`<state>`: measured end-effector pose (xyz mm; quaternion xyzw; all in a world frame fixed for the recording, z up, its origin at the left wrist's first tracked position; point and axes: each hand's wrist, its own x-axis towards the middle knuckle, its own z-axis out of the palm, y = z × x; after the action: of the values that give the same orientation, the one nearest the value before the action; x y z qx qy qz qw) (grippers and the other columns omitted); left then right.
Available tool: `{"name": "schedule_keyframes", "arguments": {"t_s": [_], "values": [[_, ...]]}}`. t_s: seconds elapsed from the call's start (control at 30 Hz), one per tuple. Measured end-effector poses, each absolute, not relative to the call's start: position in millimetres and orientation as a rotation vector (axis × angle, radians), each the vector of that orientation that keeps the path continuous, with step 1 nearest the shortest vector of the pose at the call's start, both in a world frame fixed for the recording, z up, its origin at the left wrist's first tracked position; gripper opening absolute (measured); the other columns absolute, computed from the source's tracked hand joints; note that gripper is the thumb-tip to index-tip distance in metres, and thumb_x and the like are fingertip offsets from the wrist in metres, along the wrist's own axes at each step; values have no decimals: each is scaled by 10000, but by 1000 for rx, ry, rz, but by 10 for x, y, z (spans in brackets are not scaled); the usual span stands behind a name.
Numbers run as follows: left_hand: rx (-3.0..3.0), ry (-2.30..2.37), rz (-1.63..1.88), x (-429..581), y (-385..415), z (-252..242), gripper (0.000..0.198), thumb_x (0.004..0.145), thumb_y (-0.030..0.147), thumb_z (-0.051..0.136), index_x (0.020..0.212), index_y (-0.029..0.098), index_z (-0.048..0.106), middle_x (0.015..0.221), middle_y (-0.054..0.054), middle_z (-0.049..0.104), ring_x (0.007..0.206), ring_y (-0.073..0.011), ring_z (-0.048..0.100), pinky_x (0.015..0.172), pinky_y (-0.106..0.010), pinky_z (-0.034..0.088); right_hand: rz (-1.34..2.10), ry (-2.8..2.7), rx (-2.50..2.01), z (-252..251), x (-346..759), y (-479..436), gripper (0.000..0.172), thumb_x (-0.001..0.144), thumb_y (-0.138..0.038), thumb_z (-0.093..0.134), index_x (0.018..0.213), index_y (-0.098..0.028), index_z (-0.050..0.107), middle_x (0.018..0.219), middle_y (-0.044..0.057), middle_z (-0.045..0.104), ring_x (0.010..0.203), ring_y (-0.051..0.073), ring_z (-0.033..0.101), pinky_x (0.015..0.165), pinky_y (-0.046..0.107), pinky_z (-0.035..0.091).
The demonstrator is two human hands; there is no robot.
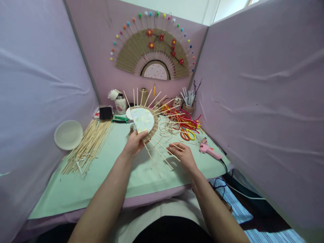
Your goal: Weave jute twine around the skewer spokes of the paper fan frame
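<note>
My left hand (134, 143) grips the lower edge of a half-round fan piece (143, 120), a white painted half-disc edged with woven twine, held upright above the green table cover (106, 175). Thin wooden skewers (162, 148) radiate from its rim. My right hand (182, 153) reaches among the lower skewers, fingers curled and pinching at one of them. A loose strand of twine (169, 127) trails from the fan toward the right.
A pile of bamboo skewers (87, 145) and a white paper plate (68, 134) lie at left. Green scissors (121, 119), jars, a twine spool (143, 94), coloured pipe cleaners (186, 123) and a pink glue gun (209, 151) lie behind and right. A finished fan (154, 54) hangs on the back wall.
</note>
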<state>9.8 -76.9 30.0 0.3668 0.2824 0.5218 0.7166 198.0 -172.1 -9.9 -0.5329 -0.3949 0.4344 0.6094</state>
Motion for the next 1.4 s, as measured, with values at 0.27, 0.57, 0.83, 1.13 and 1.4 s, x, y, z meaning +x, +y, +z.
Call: {"name": "schedule_keyframes", "arguments": {"t_s": [0.27, 0.57, 0.83, 1.13, 1.4], "values": [[809, 562, 1191, 115, -766, 318, 441, 598, 134, 826, 996, 184, 641, 1041, -54, 743, 865, -173, 687, 715, -236, 548, 846, -963, -1264, -114, 2069, -1721, 166, 674, -309, 734, 788, -196, 693, 724, 6, 669, 683, 148, 573, 678, 278, 441], [837, 509, 1139, 112, -777, 315, 467, 580, 171, 863, 978, 186, 620, 994, -40, 733, 781, -149, 655, 652, -237, 516, 803, -869, -1147, -141, 2321, -1664, 142, 709, -278, 541, 831, -223, 589, 625, -71, 419, 538, 93, 373, 553, 233, 349], [819, 552, 1077, 81, -747, 242, 454, 641, 242, 841, 1030, 201, 610, 966, -19, 711, 701, -120, 632, 583, -234, 509, 783, -870, -1140, -4, 2402, -1713, 197, 758, -333, 597, 926, -234, 569, 553, -99, 348, 502, 95, 311, 554, 237, 377], [788, 534, 1078, 78, -728, 221, 436, 650, 238, 837, 1014, 217, 597, 927, 7, 698, 672, -103, 621, 577, -230, 511, 433, -1151, -1792, -73, 3395, -1854, 458, 698, -475, 663, 1033, -165, 637, 792, 48, 654, 651, 186, 610, 615, 319, 485], [791, 550, 1093, 68, -726, 190, 424, 670, 235, 824, 1029, 210, 600, 916, -6, 697, 654, -105, 610, 587, -239, 510, 55, -1505, -2510, -420, 4000, -1972, 432, 690, -369, 708, 1054, -137, 718, 1027, 183, 712, 995, 345, 652, 813, 403, 474]]}}
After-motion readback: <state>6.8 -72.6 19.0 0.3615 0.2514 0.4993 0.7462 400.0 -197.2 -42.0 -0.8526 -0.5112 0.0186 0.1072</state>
